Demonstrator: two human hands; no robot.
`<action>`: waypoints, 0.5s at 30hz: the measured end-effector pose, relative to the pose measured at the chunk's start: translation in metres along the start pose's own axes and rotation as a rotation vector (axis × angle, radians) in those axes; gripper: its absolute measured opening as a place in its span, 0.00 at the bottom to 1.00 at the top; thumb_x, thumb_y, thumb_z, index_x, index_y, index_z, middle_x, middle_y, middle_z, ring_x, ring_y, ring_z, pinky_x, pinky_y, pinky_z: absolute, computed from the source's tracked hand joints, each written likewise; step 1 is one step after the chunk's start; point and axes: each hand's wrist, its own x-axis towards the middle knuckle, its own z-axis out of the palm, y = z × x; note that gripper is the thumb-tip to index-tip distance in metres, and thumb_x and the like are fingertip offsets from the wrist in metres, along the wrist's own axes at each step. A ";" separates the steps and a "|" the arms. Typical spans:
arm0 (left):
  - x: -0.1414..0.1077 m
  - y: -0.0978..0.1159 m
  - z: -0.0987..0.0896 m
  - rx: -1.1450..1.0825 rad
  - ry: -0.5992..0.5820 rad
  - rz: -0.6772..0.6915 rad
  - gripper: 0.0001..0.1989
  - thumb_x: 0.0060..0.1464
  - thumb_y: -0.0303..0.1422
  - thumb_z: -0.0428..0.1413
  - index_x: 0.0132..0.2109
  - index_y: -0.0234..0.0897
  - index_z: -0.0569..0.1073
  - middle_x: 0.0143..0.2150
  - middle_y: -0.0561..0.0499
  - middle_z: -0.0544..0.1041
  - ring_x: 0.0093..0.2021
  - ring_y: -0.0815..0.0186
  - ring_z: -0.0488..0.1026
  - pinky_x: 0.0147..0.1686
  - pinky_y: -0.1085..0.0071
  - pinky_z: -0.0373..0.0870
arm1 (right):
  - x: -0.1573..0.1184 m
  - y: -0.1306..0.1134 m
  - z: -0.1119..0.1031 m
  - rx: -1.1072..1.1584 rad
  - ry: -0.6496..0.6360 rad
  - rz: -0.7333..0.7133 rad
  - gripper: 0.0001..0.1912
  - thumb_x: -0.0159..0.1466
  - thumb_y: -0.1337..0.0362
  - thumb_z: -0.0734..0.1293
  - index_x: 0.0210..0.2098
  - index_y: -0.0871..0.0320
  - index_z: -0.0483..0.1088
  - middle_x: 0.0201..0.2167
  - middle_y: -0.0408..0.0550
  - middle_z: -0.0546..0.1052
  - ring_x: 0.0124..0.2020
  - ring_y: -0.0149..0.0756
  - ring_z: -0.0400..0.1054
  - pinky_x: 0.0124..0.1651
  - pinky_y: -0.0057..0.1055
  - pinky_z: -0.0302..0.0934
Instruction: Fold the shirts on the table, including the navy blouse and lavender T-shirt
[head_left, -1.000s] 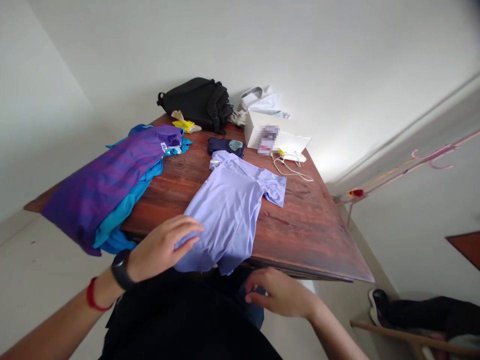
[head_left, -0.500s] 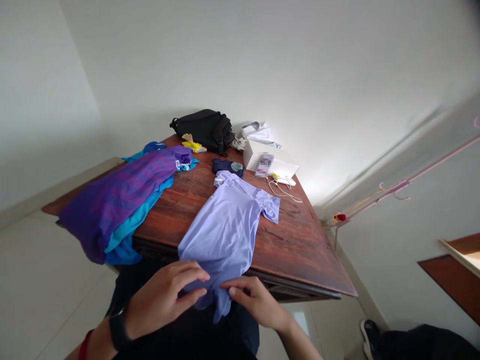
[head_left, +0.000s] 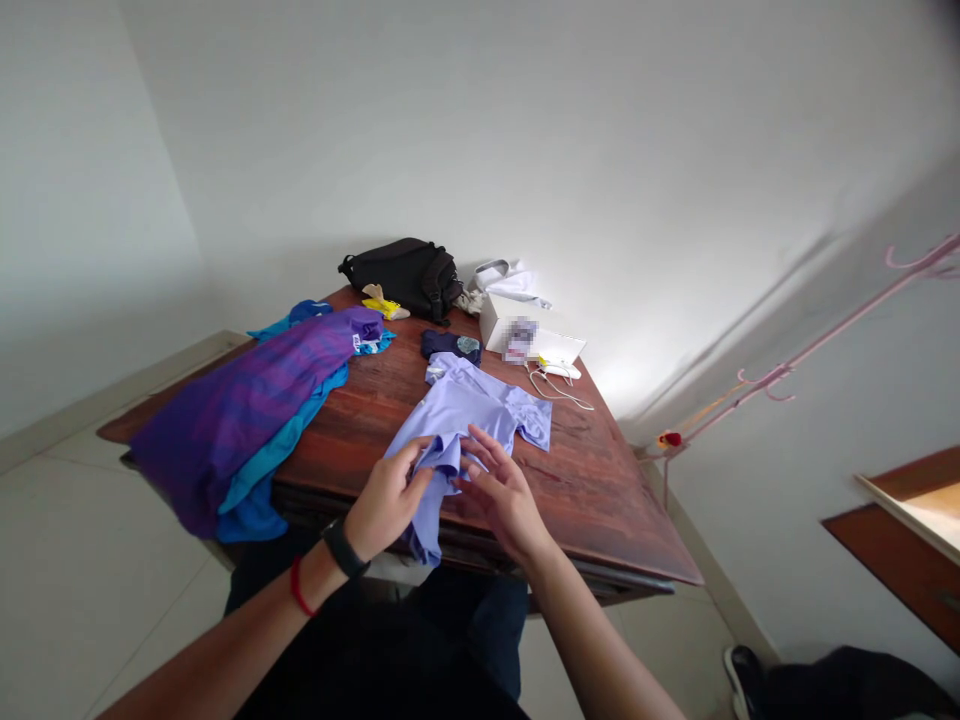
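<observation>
A lavender short-sleeved shirt lies on the wooden table, its lower part bunched and hanging over the front edge. My left hand, with a dark watch and a red band on the wrist, pinches the shirt's left side between thumb and fingers. On the right side of the bunched cloth is my right hand, its fingers spread and curved at the fabric; the fingertips seem to touch it without closing on it.
Purple and blue clothing drapes over the table's left edge. Toward the back are a black bag, a yellow item, dark folded cloth and a white box with a cable. A pink rack stands at right.
Both hands have moved forward over the table edge. The shirt's lower part has been lifted and bunched between them, and the view has shifted slightly.
</observation>
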 end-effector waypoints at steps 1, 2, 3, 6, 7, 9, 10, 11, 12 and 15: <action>0.007 -0.002 -0.002 -0.031 0.000 -0.017 0.17 0.65 0.34 0.50 0.57 0.34 0.73 0.52 0.44 0.79 0.52 0.56 0.76 0.54 0.66 0.70 | 0.001 0.003 -0.002 -0.077 -0.008 -0.050 0.27 0.61 0.62 0.74 0.60 0.45 0.69 0.58 0.47 0.72 0.57 0.42 0.70 0.58 0.41 0.66; 0.013 -0.004 -0.004 -0.057 -0.007 -0.032 0.17 0.65 0.35 0.50 0.54 0.34 0.75 0.50 0.44 0.80 0.51 0.56 0.77 0.52 0.67 0.71 | 0.001 0.007 -0.004 -0.159 -0.021 -0.100 0.27 0.62 0.62 0.73 0.60 0.45 0.68 0.59 0.48 0.72 0.58 0.42 0.68 0.61 0.43 0.64; 0.018 -0.005 -0.005 -0.079 -0.021 -0.047 0.16 0.65 0.36 0.50 0.52 0.33 0.76 0.47 0.45 0.81 0.48 0.56 0.77 0.50 0.67 0.71 | 0.000 0.010 -0.006 -0.248 -0.035 -0.148 0.27 0.63 0.62 0.72 0.60 0.45 0.68 0.59 0.48 0.71 0.60 0.43 0.67 0.63 0.45 0.62; 0.024 -0.005 -0.005 -0.120 -0.077 -0.078 0.16 0.65 0.39 0.51 0.46 0.33 0.78 0.40 0.47 0.81 0.42 0.56 0.77 0.42 0.68 0.72 | -0.006 0.015 -0.009 -0.549 -0.035 -0.296 0.26 0.64 0.63 0.71 0.60 0.46 0.67 0.60 0.49 0.70 0.62 0.44 0.64 0.65 0.47 0.60; 0.025 -0.004 -0.003 -0.125 -0.088 -0.079 0.16 0.64 0.40 0.51 0.44 0.33 0.78 0.38 0.47 0.81 0.41 0.56 0.77 0.40 0.69 0.72 | -0.008 0.015 -0.008 -0.637 -0.020 -0.343 0.26 0.64 0.64 0.71 0.60 0.47 0.67 0.60 0.50 0.70 0.62 0.45 0.64 0.64 0.47 0.61; 0.024 0.000 -0.001 -0.132 -0.116 -0.074 0.16 0.64 0.41 0.52 0.41 0.33 0.78 0.36 0.47 0.80 0.40 0.57 0.76 0.39 0.69 0.71 | -0.010 0.013 -0.006 -0.759 0.007 -0.415 0.26 0.63 0.65 0.71 0.60 0.48 0.67 0.58 0.51 0.70 0.59 0.45 0.65 0.60 0.45 0.65; 0.024 0.003 0.000 -0.134 -0.135 -0.072 0.16 0.64 0.41 0.52 0.41 0.33 0.78 0.36 0.47 0.80 0.39 0.57 0.76 0.39 0.69 0.71 | -0.010 0.011 -0.005 -0.789 0.017 -0.437 0.26 0.63 0.65 0.71 0.60 0.48 0.67 0.57 0.51 0.71 0.58 0.45 0.66 0.57 0.44 0.67; 0.023 0.006 0.000 -0.137 -0.157 -0.071 0.16 0.64 0.41 0.52 0.41 0.33 0.78 0.36 0.48 0.80 0.39 0.57 0.76 0.39 0.70 0.71 | -0.010 0.008 -0.004 -0.804 0.024 -0.448 0.26 0.63 0.66 0.70 0.60 0.48 0.66 0.55 0.51 0.71 0.56 0.44 0.67 0.55 0.42 0.69; 0.023 0.009 0.000 -0.141 -0.179 -0.071 0.16 0.65 0.41 0.52 0.42 0.33 0.78 0.37 0.48 0.81 0.40 0.58 0.76 0.40 0.70 0.71 | -0.010 0.005 -0.003 -0.811 0.027 -0.451 0.26 0.64 0.66 0.70 0.60 0.48 0.66 0.54 0.51 0.71 0.54 0.43 0.68 0.53 0.41 0.70; 0.023 0.018 -0.004 -0.147 -0.234 -0.070 0.16 0.65 0.40 0.51 0.45 0.33 0.78 0.40 0.48 0.81 0.42 0.57 0.76 0.42 0.69 0.71 | -0.010 -0.003 -0.001 -0.786 0.010 -0.415 0.24 0.64 0.64 0.70 0.59 0.47 0.67 0.53 0.51 0.71 0.51 0.42 0.69 0.50 0.39 0.70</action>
